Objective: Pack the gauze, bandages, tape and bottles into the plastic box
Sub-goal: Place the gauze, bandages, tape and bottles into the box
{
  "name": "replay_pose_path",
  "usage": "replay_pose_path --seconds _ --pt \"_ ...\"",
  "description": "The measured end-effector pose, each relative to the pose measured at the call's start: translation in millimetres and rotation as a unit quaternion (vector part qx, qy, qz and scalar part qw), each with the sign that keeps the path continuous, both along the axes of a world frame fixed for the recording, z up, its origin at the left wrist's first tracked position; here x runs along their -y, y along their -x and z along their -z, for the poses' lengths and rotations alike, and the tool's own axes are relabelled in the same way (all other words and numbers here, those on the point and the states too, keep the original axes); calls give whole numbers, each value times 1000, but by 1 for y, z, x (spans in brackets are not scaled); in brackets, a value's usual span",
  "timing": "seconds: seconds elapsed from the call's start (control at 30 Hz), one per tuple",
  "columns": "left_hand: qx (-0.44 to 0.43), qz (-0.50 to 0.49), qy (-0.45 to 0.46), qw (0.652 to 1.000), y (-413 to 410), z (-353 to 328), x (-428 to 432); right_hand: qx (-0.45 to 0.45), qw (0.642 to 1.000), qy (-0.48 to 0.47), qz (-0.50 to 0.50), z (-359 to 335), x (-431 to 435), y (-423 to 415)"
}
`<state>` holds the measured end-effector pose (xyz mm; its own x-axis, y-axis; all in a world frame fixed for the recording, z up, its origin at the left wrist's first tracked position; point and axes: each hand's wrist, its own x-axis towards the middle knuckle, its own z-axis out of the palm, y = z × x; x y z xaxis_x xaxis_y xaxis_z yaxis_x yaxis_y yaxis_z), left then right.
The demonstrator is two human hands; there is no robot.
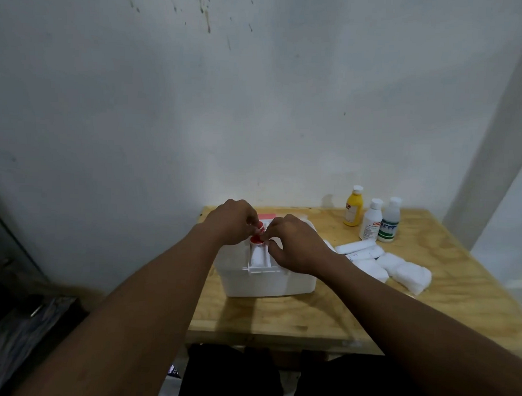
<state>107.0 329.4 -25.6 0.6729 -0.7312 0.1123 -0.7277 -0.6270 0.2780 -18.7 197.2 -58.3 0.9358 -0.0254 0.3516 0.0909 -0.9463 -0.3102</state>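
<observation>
Plastic box (pixel 268 279) sits on the wooden table (pixel 279 323) with its lid apparently still shut, and both hands are at the red latch (pixel 257 238) on top of it. The left hand (pixel 232 222) has its fingers curled together, pinched on the red latch; the right hand (pixel 296 246) closes thumb and forefinger on the same latch from the other side. As I judge it, the light box may skid or tip toward the table's near edge if the latch is pulled hard, since neither hand pins the body down, and a sudden release could fling the lid back. Right of the box lie about five white rolls and gauze packs (pixel 381 262), too bunched to count surely. Beyond them, farther from the box, stand three bottles: a yellow bottle (pixel 353 207), a white bottle (pixel 371 221) and a green-labelled bottle (pixel 389 221). No tape can be picked out.
</observation>
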Motion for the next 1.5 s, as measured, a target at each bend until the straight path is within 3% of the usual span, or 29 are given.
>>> replay_pose_path --seconds 0.4,0.67,0.87,1.03,1.27,1.5 --pt "-2 0 -22 1000 5 4 3 5 1000 -5 6 8 7 1" --pt "53 25 29 998 26 -11 16 112 979 -117 122 -16 61 31" --pt "74 98 63 990 74 -18 75 30 949 -133 284 -17 133 91" --pt "66 159 -20 985 115 1 130 -60 920 -125 368 8 175 133" --pt "90 134 -156 975 137 49 173 -217 892 -114 380 45 197 150" --pt "124 139 -186 965 135 65 176 -202 894 -140 375 47 195 150"
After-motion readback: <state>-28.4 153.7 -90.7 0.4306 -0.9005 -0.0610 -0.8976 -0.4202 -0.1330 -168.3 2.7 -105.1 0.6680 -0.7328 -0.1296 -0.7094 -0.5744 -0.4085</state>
